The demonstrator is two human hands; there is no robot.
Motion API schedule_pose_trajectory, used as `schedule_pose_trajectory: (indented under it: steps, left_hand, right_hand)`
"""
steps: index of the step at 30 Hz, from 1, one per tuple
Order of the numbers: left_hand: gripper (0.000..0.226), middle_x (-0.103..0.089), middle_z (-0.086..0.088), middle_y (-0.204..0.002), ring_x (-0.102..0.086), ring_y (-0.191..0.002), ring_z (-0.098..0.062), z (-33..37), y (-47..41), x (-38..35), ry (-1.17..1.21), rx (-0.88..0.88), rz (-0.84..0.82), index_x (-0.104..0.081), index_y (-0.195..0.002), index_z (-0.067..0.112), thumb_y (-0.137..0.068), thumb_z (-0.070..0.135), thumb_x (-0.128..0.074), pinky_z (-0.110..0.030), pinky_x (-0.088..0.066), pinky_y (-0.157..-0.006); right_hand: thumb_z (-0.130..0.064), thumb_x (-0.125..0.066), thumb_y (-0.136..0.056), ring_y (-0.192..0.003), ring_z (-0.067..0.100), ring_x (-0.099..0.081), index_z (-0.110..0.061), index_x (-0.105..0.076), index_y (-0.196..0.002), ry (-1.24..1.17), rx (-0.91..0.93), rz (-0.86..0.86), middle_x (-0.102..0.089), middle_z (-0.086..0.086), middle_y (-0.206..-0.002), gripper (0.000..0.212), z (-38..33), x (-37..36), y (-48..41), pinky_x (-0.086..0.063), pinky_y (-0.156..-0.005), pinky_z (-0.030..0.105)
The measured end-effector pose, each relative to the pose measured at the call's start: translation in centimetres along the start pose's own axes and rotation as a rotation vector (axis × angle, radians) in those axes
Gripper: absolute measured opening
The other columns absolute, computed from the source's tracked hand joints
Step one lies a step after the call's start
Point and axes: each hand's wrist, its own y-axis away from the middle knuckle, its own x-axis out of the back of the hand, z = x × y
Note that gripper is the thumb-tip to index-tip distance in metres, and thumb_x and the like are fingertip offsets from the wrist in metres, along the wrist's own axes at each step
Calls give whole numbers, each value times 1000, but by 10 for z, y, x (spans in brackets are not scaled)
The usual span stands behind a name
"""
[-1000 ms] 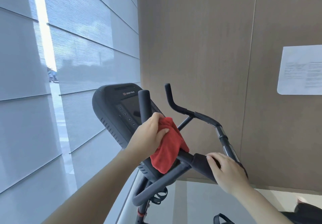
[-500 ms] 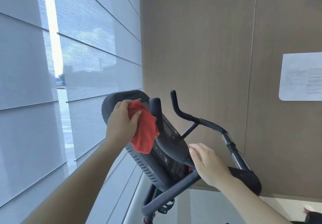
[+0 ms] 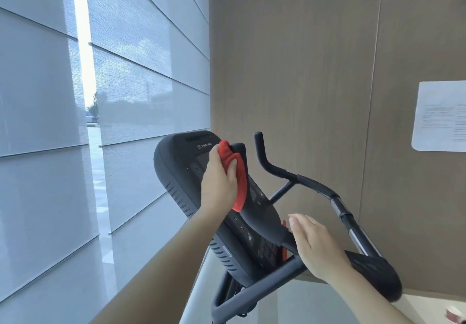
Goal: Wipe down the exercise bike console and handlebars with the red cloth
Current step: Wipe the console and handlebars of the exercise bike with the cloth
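Left hand: raised in front of the bike, fingers and thumb clenched round the red cloth, pressing it to the upper part of the screen side of the console

Red cloth: bunched in that grasp; one end pokes up above the thumb just beside the tip of the near upright grip, the other hangs below the fingers against the console face

Console: black, tilted, its button rows showing below the cloth; a small logo sits near its top edge

Right hand: released, fingers straight and together, palm down over the spot where the crossbar meets the console's lower edge; whether it presses there cannot be told

Handlebars: black, the far bar curving up to a tip behind the console; a dark arm pad lies just right of the right wrist

Surroundings: a sheet of paper on the wood-panelled wall; window blinds to the left
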Motion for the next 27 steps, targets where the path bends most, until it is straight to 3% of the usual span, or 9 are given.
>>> schedule_pose_trajectory:
  steps: [2,5,7,10,14,18,23,27]
  left_hand:
    - [50,-52,25,-113,-45,-92,30,-9,6,2,21,-26,-81,-31,-142,29,-96,16,-46,6,-29,-79]
    - [57,-52,21,-119,-40,-98,33,-19,13,5,1,-28,-130,-27,-145,30,-95,14,-48,9,-25,-83]
    - [58,-51,20,-121,-42,-102,27,-22,13,7,-11,-29,-142,-27,-145,30,-94,16,-50,7,-26,-85]
    - [57,-48,13,-137,-43,-123,2,-19,2,7,-11,-21,-162,-28,-144,31,-94,20,-51,-12,-29,-97]
    - [58,-47,16,-138,-43,-116,8,-18,-4,5,-4,-6,-194,-27,-144,34,-93,23,-52,-14,-30,-94]
    - [56,-54,15,-126,-51,-116,-7,-28,13,5,-83,-4,-173,-33,-142,28,-91,23,-56,-16,-34,-88]
    - [59,-51,8,-137,-48,-125,-13,-35,40,6,-56,46,-211,-32,-144,29,-91,21,-56,-33,-38,-106]
    - [53,-53,7,-135,-49,-124,-15,-24,23,5,-10,59,-98,-38,-141,25,-92,20,-56,-25,-35,-104]
  right_hand:
    - [-66,-3,-81,-107,8,-54,-29,-51,-122,12,12,-1,-58,-13,-116,73,-3,0,1,-45,-89,25]
    - [-66,-3,-80,-107,8,-55,-29,-51,-123,40,17,5,-58,-13,-116,75,-6,0,2,-47,-89,26]
    - [-67,-3,-80,-106,8,-55,-29,-51,-124,42,26,-1,-59,-13,-115,75,-7,1,3,-48,-89,28]
    - [-66,-4,-80,-106,7,-54,-28,-51,-124,39,25,-6,-59,-13,-116,75,-8,2,3,-48,-89,26]
    - [-66,-6,-80,-104,5,-54,-27,-53,-123,18,17,-3,-59,-13,-114,75,-8,2,2,-46,-87,23]
    - [-64,-10,-84,-92,8,-56,-26,-57,-110,16,-11,4,-60,-11,-99,66,-10,1,-2,-51,-82,27]
    - [-60,-14,-87,-91,15,-59,-22,-57,-101,17,-22,32,-64,-4,-98,60,-9,2,2,-53,-80,37]
    - [-55,-19,-91,-97,15,-59,-24,-59,-105,-4,-37,36,-64,-6,-103,53,-7,3,3,-51,-85,36]
